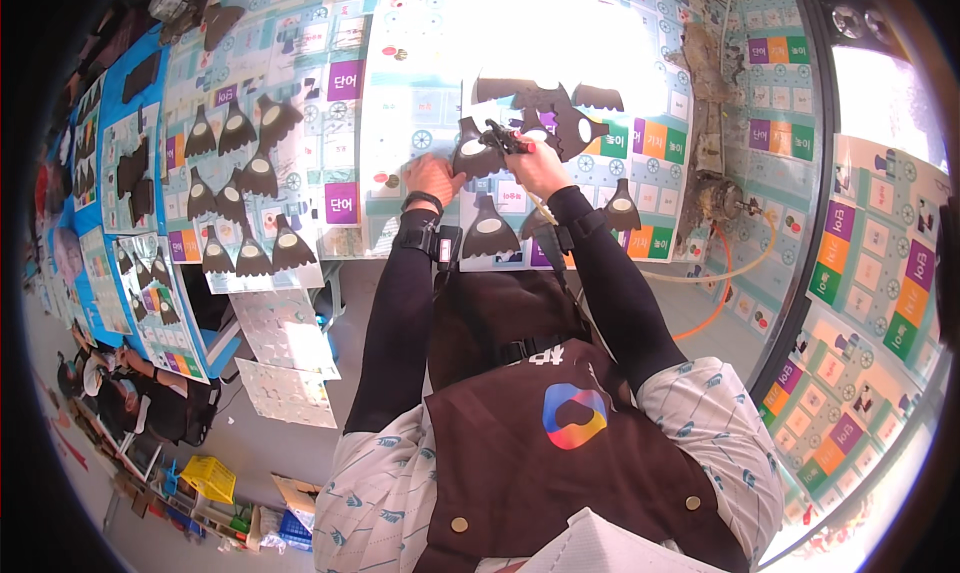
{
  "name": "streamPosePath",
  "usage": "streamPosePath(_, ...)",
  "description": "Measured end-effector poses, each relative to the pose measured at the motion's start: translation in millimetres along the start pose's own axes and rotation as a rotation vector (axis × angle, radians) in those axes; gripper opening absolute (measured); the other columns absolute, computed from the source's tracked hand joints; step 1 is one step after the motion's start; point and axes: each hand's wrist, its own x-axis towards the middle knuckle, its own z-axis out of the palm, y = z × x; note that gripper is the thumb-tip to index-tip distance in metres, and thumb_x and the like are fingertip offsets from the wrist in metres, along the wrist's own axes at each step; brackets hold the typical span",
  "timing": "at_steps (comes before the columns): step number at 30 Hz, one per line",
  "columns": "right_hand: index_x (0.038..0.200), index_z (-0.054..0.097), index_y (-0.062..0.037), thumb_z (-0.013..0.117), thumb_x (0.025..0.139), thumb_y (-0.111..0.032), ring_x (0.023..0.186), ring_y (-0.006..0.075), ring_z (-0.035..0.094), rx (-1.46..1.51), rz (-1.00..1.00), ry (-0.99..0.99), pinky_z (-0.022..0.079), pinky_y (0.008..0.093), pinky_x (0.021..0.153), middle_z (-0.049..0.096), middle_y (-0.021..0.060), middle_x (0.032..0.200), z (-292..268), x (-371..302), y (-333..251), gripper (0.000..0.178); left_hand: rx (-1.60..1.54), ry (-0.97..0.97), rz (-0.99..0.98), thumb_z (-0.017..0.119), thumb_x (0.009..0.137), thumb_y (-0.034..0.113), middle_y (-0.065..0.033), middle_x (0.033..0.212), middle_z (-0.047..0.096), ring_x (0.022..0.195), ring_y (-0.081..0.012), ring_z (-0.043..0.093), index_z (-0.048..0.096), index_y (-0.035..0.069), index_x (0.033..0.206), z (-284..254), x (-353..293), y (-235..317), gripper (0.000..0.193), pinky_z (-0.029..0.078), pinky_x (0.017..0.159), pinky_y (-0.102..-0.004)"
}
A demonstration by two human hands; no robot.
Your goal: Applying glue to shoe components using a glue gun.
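Note:
My right hand [541, 169] is closed around a small spray gun [510, 141] with a black nozzle end and a red part. Its nozzle is over a dark brown, flared cut piece [478, 155] with a scalloped edge. Beside that piece, my left hand [432, 178] rests on the sheet-covered table, fingers laid out and thumb toward the piece's edge. More dark pieces lie around, among them one with a pale oval [488, 226] nearer me and one at the right [621, 208]. Glare washes out the sheet beyond my hands.
Several dark pieces with pale ovals [247, 178] lie in rows on the left. A pale hose [690, 276] and an orange hose [722, 293] run at the right, near a grimy metal fitting [722, 201]. Another person [125, 393] is at the far left, above a yellow basket [208, 479].

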Motion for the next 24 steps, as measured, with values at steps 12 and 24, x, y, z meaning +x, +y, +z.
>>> streamPosePath(12,0.091,0.060,0.0018,0.059,0.077,-0.012,0.066,0.0280,0.063,0.284,0.337,-0.036,0.051,0.0355,0.060,0.064,0.0180,0.078,-32,-43,-11,0.020,0.052,0.033,0.099,0.074,0.075,0.035,-0.0114,0.085,0.066,0.086,-0.0303,0.063,0.068,0.010,0.078,-4,3,-1,0.025,0.048,0.076,-0.0441)
streamPosePath(24,0.088,0.062,0.0015,0.059,0.073,-0.008,0.067,0.0154,0.060,0.867,0.664,0.229,0.049,0.0284,0.047,0.064,0.0069,0.081,-94,-116,29,0.018,0.073,0.264,0.013,0.077,0.075,0.024,-0.0205,0.099,0.060,0.095,-0.0345,0.060,0.054,-0.002,0.099,44,5,140,0.042,0.050,0.081,-0.0409)
